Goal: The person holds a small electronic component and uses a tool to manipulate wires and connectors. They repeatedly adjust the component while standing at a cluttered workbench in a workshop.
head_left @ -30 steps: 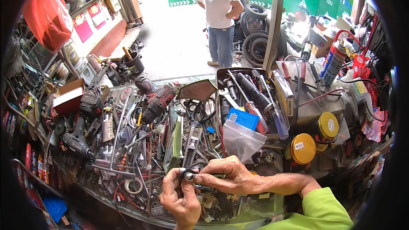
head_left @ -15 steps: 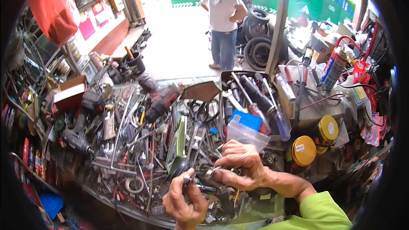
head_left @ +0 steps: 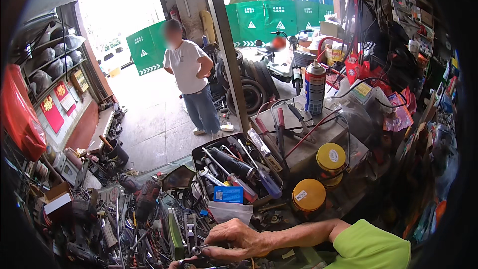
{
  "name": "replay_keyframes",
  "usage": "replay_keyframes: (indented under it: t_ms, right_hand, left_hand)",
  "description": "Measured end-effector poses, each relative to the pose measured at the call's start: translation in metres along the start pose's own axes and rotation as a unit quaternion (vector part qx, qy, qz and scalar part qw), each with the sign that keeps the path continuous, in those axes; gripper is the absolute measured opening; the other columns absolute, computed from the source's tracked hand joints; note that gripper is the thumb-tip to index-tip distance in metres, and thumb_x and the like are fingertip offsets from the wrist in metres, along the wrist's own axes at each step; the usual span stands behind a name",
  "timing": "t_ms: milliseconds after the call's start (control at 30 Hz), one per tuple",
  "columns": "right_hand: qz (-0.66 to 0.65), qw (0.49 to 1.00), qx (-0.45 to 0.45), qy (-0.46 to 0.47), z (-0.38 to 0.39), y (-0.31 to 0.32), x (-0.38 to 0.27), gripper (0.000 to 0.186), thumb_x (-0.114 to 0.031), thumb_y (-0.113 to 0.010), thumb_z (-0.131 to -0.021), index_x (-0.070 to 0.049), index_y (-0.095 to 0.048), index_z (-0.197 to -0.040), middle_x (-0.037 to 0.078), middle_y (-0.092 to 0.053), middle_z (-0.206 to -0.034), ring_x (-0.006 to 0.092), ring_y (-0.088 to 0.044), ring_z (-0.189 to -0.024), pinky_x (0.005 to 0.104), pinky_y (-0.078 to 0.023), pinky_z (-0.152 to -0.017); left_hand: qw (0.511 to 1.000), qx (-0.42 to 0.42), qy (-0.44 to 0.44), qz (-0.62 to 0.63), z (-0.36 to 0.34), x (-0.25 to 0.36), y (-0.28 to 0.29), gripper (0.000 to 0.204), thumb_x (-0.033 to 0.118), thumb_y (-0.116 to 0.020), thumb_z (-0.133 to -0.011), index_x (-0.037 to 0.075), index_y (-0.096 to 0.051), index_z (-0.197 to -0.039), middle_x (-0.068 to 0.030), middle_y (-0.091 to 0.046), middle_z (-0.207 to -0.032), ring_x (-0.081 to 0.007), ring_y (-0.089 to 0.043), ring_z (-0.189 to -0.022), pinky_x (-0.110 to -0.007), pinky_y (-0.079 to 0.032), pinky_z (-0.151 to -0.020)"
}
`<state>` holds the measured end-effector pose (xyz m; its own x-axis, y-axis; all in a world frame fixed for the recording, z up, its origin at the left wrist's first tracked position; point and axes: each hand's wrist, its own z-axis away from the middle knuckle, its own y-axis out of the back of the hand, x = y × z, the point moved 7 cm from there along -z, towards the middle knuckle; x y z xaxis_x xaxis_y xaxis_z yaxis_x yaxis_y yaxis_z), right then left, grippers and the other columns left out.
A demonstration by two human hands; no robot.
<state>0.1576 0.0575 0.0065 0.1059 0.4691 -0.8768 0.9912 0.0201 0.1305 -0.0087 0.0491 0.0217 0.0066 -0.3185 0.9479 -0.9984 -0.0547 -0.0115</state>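
My right hand [head_left: 234, 239] reaches in from the lower right in a bright green sleeve, over a bench strewn with tools. Its fingers pinch a small dark metal part [head_left: 198, 258] at the bottom edge of the view. Only a sliver of my left hand [head_left: 175, 264] shows at that edge, touching the same part; the rest of it is cut off. Right behind my right hand lie a clear plastic bag [head_left: 230, 212] and a blue card [head_left: 228, 194].
A black tray of screwdrivers and wrenches [head_left: 199, 155] stands behind the bag. Two yellow-lidded tins [head_left: 308, 194] and a spray can [head_left: 314, 87] are to the right. A cordless drill [head_left: 147, 197] lies at left. A person in a white shirt [head_left: 191, 84] stands beside stacked tyres [head_left: 251, 94].
The view has tilted upward, so my hands have slid down to the bottom edge. My left hand has almost left the picture. My right hand still pinches the small part.
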Motion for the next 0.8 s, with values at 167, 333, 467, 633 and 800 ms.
replay_keyframes:
  t_ms: [167, 333, 467, 633, 800]
  right_hand:
    - [0.003, 1.0, 0.005, 0.017, -0.003, 0.003, -0.008, 0.026, -0.022, -0.065, -0.092, 0.004, -0.07, -0.092, 0.013, -0.066, -0.076, 0.0187, -0.058, -0.064, 0.0318, -0.044, -0.058]
    - [0.022, 1.0, -0.004, -0.013, -0.002, 0.003, -0.007, 0.03, -0.026, -0.065, -0.092, 0.003, -0.07, -0.095, 0.013, -0.067, -0.076, 0.019, -0.06, -0.066, 0.0316, -0.044, -0.057]
    - [0.011, 0.999, -0.013, -0.048, -0.005, 0.001, -0.007, 0.038, -0.034, -0.064, -0.093, 0.003, -0.07, -0.097, 0.012, -0.066, -0.075, 0.0174, -0.059, -0.064, 0.0311, -0.044, -0.056]
    - [0.106, 0.982, -0.09, -0.126, -0.007, -0.001, -0.001, 0.035, -0.039, -0.076, -0.081, -0.005, -0.07, -0.084, 0.009, -0.062, -0.066, 0.0197, -0.058, -0.059, 0.035, -0.044, -0.053]
    - [-0.025, 0.964, -0.131, -0.231, -0.002, -0.004, 0.009, 0.043, -0.043, -0.075, -0.083, -0.001, -0.07, -0.094, 0.009, -0.065, -0.069, 0.0139, -0.057, -0.061, 0.0333, -0.044, -0.055]
  left_hand:
    - [1.0, -0.03, 0.005, -0.001, -0.001, -0.002, -0.003, 0.015, 0.006, -0.06, -0.094, -0.002, -0.06, -0.107, -0.0041, -0.061, -0.078, -0.0092, -0.051, -0.056, -0.021, -0.04, -0.053]
    - [0.999, -0.018, 0.028, -0.005, -0.001, -0.006, -0.003, 0.015, 0.007, -0.061, -0.093, -0.001, -0.062, -0.106, -0.0036, -0.062, -0.079, -0.0088, -0.052, -0.058, -0.021, -0.039, -0.053]
    - [0.999, -0.002, 0.034, 0.011, -0.003, -0.009, 0.0, 0.015, 0.008, -0.062, -0.093, 0.0, -0.063, -0.106, -0.0031, -0.064, -0.082, -0.0078, -0.051, -0.058, -0.02, -0.039, -0.053]
    - [0.992, 0.017, 0.082, 0.09, -0.004, -0.024, 0.006, 0.015, 0.011, -0.062, -0.093, 0.001, -0.064, -0.104, -0.0039, -0.065, -0.08, -0.0058, -0.049, -0.053, -0.017, -0.037, -0.049]
    - [0.981, 0.024, 0.125, 0.146, -0.006, -0.018, 0.001, 0.012, 0.012, -0.061, -0.094, 0.002, -0.063, -0.101, -0.0059, -0.067, -0.08, -0.0054, -0.049, -0.051, -0.015, -0.035, -0.044]
